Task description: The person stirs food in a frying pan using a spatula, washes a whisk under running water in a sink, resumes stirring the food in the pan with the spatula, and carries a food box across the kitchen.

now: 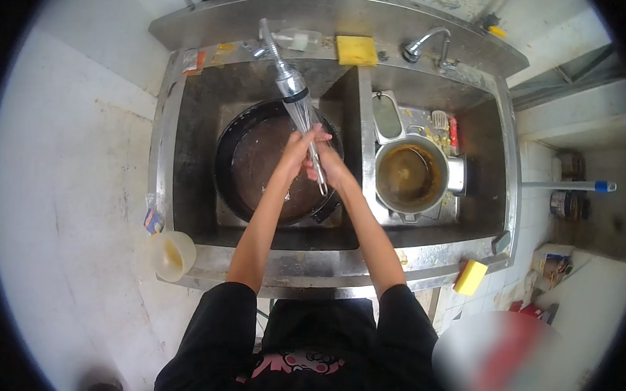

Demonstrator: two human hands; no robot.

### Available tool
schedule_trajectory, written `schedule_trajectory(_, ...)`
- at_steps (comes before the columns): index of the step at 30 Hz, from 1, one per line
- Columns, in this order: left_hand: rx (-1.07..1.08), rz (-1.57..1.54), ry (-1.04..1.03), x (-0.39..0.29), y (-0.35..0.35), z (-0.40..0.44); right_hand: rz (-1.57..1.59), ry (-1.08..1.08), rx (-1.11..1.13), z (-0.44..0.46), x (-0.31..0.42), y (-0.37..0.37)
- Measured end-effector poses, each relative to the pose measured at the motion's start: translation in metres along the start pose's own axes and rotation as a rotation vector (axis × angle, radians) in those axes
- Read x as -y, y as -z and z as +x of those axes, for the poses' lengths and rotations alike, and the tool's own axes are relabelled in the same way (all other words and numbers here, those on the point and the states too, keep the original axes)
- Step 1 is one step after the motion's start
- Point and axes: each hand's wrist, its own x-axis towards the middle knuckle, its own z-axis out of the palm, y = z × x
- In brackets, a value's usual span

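My left hand and my right hand meet over the left basin, their fingers closed around a slim metal utensil. Its handle end points down toward me; its upper part merges with clear streaks below the tap, so its kind is hard to make out. The chrome tap with a flexible neck hangs just above my hands, and the streaks look like running water. Under my hands sits a large, dark round pan with brownish liquid in it.
In the right basin are a pot of brown liquid, a rectangular metal container and a red-handled tool. A yellow cloth, a yellow sponge and a plastic bowl lie along the sink's edges.
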Motion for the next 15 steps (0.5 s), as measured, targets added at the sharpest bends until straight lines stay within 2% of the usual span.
schedule_trajectory(3,-0.033,0.038,0.063,-0.008,0.015,0.004,-0.085,0.053,-0.005,0.022,0.007,0.005)
schedule_trajectory(5,0.084,-0.074,0.123,-0.006,0.023,0.011,-0.114,0.036,-0.023,0.016,0.018,0.005)
schedule_trajectory(7,0.097,-0.155,0.119,-0.002,0.023,0.014,-0.662,0.304,-0.06,0.002,0.019,0.005)
schedule_trajectory(8,0.114,-0.237,0.12,0.0,0.02,0.013,-0.691,0.294,-0.052,0.002,0.015,0.007)
schedule_trajectory(10,0.128,-0.174,0.044,0.001,0.015,0.011,-1.245,0.752,-0.451,0.001,0.003,0.007)
schedule_trajectory(11,0.143,-0.097,-0.026,0.0,0.011,0.009,-1.239,0.627,-0.509,-0.006,0.004,0.004)
schedule_trajectory(12,0.139,-0.104,-0.029,0.0,0.008,0.007,-1.246,0.627,-0.504,-0.007,0.008,0.007)
schedule_trajectory(14,0.139,-0.057,-0.015,0.001,0.003,0.005,-0.734,0.098,-0.36,-0.007,0.014,0.017)
schedule_trajectory(15,0.157,-0.06,-0.004,0.001,0.002,0.005,-0.749,0.208,-0.355,-0.007,0.01,0.018)
